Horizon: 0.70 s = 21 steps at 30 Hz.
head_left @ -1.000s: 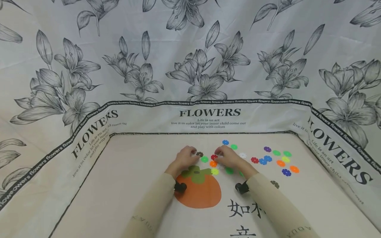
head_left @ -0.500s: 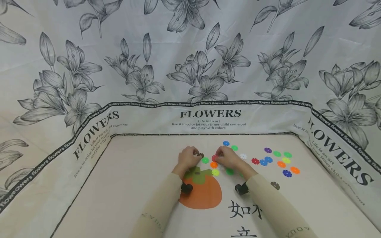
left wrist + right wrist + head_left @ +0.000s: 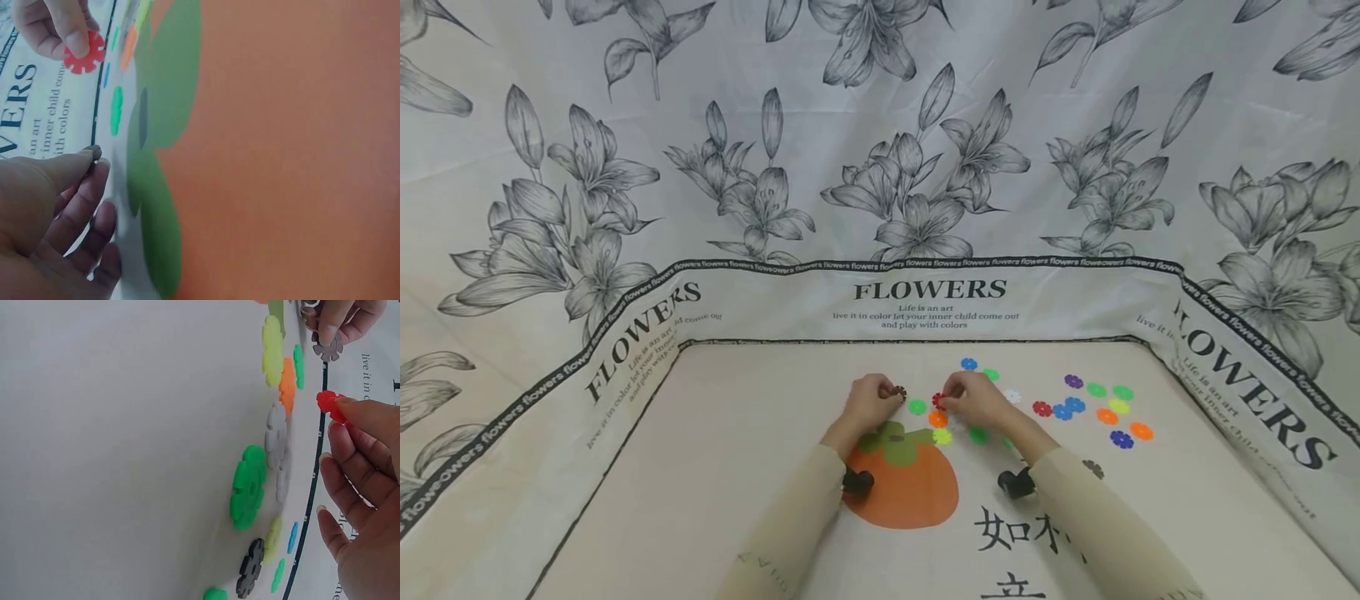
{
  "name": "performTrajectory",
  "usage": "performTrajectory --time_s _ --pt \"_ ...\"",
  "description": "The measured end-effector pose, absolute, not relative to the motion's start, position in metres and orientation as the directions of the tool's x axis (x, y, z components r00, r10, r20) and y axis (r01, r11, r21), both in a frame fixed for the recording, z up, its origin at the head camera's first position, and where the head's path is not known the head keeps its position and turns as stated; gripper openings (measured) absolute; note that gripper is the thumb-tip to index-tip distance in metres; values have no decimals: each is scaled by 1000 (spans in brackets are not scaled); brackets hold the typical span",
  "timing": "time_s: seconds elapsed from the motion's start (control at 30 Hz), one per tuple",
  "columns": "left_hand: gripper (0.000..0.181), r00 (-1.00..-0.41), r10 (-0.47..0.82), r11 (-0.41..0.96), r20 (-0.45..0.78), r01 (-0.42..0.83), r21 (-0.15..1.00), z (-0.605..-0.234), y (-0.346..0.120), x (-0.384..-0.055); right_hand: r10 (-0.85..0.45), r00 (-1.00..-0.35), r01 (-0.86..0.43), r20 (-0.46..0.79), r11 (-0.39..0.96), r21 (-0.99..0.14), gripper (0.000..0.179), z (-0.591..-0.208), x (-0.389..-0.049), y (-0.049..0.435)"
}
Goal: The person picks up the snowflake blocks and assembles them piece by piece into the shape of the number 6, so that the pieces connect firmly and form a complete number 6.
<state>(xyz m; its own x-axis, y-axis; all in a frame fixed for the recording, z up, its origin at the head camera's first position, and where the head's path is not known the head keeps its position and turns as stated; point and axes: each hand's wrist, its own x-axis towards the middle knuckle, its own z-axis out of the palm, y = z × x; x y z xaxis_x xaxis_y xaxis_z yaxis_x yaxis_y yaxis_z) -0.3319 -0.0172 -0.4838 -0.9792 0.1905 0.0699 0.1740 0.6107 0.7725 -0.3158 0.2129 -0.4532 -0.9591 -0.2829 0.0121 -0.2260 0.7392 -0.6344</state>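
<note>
In the head view my left hand (image 3: pixel 867 404) pinches a brown snowflake disc (image 3: pixel 900 392) between thumb and forefinger. A red snowflake disc (image 3: pixel 937 402) is pinched the same way by my right hand (image 3: pixel 983 402). The two discs face each other with a gap between them. In the left wrist view the notched rim of the red disc (image 3: pixel 84 53) shows clearly, while the brown one (image 3: pixel 95 152) is mostly covered by fingertips. Seen from the right wrist, the brown disc (image 3: pixel 328 349) has its notches visible. Below the gap lie a green disc (image 3: pixel 917 407) and an orange disc (image 3: pixel 937 419).
More loose discs lie to the right, among them purple (image 3: pixel 1073 381), red (image 3: pixel 1042 408), orange (image 3: pixel 1141 431) and brown (image 3: pixel 1093 469). A printed persimmon (image 3: pixel 910 492) marks the cloth below the hands. Fabric walls with flower prints (image 3: pixel 925 225) stand around the table.
My left hand moved slightly right, then back left with the brown disc, which now shows more beyond the fingertips. The right hand keeps the red disc in nearly the same spot.
</note>
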Motion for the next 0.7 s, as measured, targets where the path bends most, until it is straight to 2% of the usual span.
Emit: performTrajectory --time_s 0.13,0.3,0.53,0.7 --pt "7 -972 227 548 55 175 818 -480 -28 -325 -308 -950 -274 58 726 -631 8 -452 -311 215" --pt "9 -950 305 541 64 227 810 -473 -37 -315 -355 -925 -358 138 684 -636 8 -451 -303 218" --pt "16 -921 370 533 122 318 784 -465 -47 -296 -348 -928 -339 132 647 -683 5 -446 -287 211" --pt "18 -904 407 498 135 343 797 -463 -54 -285 -388 -907 -382 167 586 -715 5 -445 -277 205"
